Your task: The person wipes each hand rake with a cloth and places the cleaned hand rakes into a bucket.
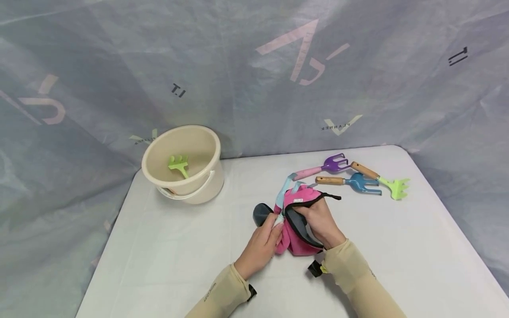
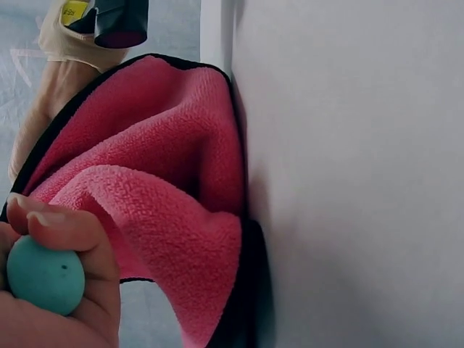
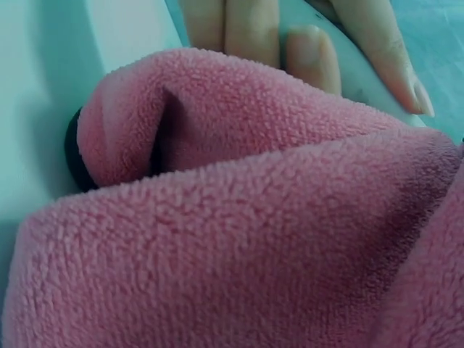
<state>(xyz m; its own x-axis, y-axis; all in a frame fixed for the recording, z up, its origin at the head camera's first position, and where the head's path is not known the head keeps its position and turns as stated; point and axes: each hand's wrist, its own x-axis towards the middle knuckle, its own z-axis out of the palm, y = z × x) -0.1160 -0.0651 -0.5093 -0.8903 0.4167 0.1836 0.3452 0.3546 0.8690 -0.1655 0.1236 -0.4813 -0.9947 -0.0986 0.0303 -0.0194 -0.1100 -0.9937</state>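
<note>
The left hand (image 1: 260, 245) gripped the turquoise-handled tool (image 1: 283, 194), its fingers curled round the handle, its pale-blue head pointing toward the far edge of the white table (image 1: 167, 247). The right hand (image 1: 320, 221) held the pink cloth (image 1: 302, 245) from its grey side against the tool; the folds hid its fingertips. Both things were right of the table's middle. Beyond them, toward the far-right corner, lay a purple fork (image 1: 335, 164), a blue fork (image 1: 359, 182) and a green rake (image 1: 397, 187). Near the far-left corner stood a cream bucket (image 1: 203, 196) containing a small green tool (image 1: 178, 163).
</note>
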